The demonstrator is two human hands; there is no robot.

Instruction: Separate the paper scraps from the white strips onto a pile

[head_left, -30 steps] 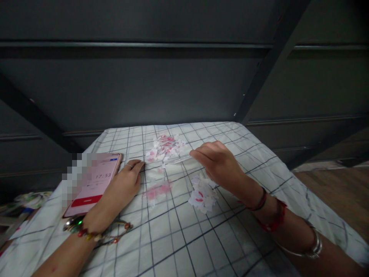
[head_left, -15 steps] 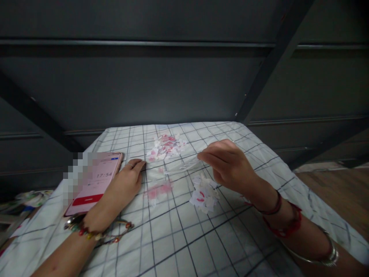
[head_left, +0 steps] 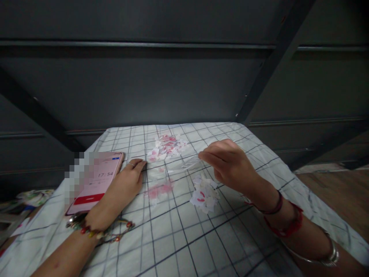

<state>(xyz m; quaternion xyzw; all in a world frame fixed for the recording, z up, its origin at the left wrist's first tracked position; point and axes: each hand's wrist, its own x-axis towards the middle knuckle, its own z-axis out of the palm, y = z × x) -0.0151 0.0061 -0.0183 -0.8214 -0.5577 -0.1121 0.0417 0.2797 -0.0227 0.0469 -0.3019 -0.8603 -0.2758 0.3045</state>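
Observation:
My right hand [head_left: 227,163] is raised over the table, thumb and fingers pinched on a thin, pale, see-through strip [head_left: 190,163] that points left. Its exact kind is too blurred to tell. Just below lies a small heap of white paper scraps [head_left: 206,196] with a red mark on top. My left hand [head_left: 131,177] rests on the cloth with its fingers stretched out, holding nothing visible. Between the hands is a faint pink-and-clear piece [head_left: 158,190]. Farther back spreads a pile of pink and white scraps [head_left: 168,146].
A phone [head_left: 96,184] showing 17:54 lies beside my left wrist. White checked cloth [head_left: 178,246] covers the table. A dark panelled wall [head_left: 161,88] stands directly behind it. Wooden floor [head_left: 331,192] shows at right, and assorted items [head_left: 34,198] lie low at left.
The view has shifted very slightly. The pale strip at my right fingertips has tilted a little and shows more clearly. Both hands stay almost in place.

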